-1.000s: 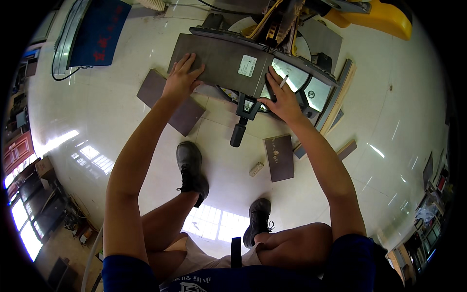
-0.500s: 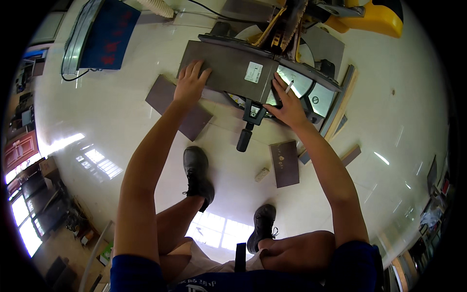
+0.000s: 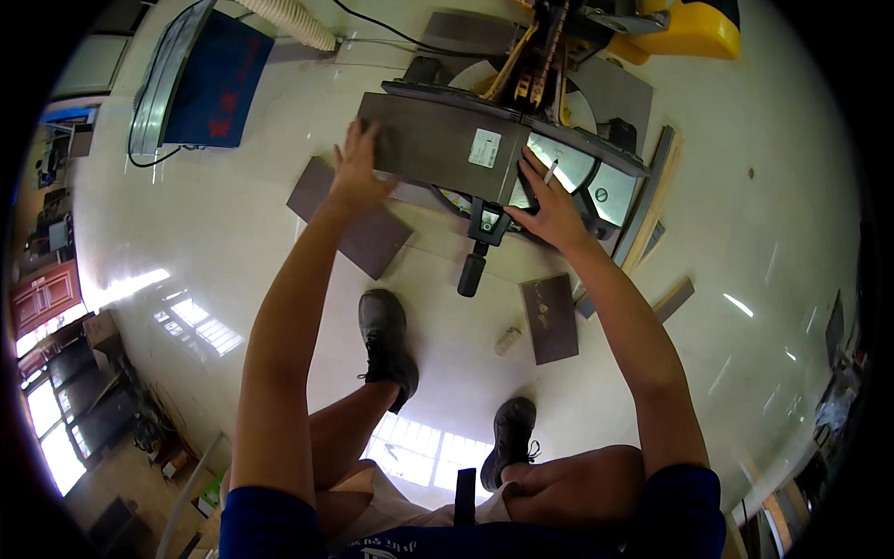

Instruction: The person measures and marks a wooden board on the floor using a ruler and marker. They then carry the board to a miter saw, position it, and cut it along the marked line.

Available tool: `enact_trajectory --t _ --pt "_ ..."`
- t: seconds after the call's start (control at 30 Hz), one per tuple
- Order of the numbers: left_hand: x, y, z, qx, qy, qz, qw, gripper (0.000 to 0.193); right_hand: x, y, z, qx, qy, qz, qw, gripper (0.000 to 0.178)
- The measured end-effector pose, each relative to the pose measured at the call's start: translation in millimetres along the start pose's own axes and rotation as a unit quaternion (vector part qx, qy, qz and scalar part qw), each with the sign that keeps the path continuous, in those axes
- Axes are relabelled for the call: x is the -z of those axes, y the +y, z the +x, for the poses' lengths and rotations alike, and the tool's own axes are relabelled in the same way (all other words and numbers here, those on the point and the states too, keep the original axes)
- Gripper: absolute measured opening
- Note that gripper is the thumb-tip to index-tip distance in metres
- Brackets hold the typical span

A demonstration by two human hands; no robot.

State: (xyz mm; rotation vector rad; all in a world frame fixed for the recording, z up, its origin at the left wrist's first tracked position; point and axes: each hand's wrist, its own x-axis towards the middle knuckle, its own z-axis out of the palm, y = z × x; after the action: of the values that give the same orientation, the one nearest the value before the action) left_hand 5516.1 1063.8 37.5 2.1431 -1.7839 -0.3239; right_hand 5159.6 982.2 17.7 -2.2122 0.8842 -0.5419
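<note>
A brown board (image 3: pixel 433 140) with a white label lies on the table of a miter saw (image 3: pixel 545 79), against its fence. My left hand (image 3: pixel 356 172) is at the board's left end, fingers stretched and slightly apart, gripping nothing. At the board's right end is my right hand (image 3: pixel 554 210), its fingers extended along the cut edge and the thumb near the front corner. A thin white pen-like stick (image 3: pixel 551 171) is lodged between fingers of that hand. Below the board, the saw's black handle (image 3: pixel 472 270) sticks out toward me.
Brown board pieces lie on the tiled floor: one (image 3: pixel 372 242) under my left forearm, another (image 3: pixel 549 319) near my right. Long strips (image 3: pixel 652 191) rest right of the saw. A blue box-shaped machine (image 3: pixel 209 88) and a ribbed hose (image 3: pixel 293 20) are at far left. My shoes (image 3: pixel 386 340) stand in front.
My left hand has slid off the board's top toward its left end. The right hand keeps its place at the right edge. The whole view has shifted slightly.
</note>
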Motion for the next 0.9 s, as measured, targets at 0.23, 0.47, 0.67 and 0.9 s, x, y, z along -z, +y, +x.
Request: enact_trajectory --t 0.23,0.47,0.67,0.9 --pt "-4 -71 25 0.413 0.047 -0.36 0.835 0.067 -6 -5 4 0.004 0.015 0.0 1.0 0.079" --pt "21 -97 -12 0.391 -0.099 -0.429 0.809 0.048 -11 -18 5 -0.001 0.029 0.005 1.0 0.081" --pt "23 -68 -148 0.431 -0.149 -0.575 0.679 0.031 -18 -13 -6 -0.011 0.082 -0.053 0.995 0.071" --pt "-8 17 -238 0.463 -0.128 -0.67 0.566 0.017 -29 -19 18 -0.016 0.12 -0.089 0.989 0.06"
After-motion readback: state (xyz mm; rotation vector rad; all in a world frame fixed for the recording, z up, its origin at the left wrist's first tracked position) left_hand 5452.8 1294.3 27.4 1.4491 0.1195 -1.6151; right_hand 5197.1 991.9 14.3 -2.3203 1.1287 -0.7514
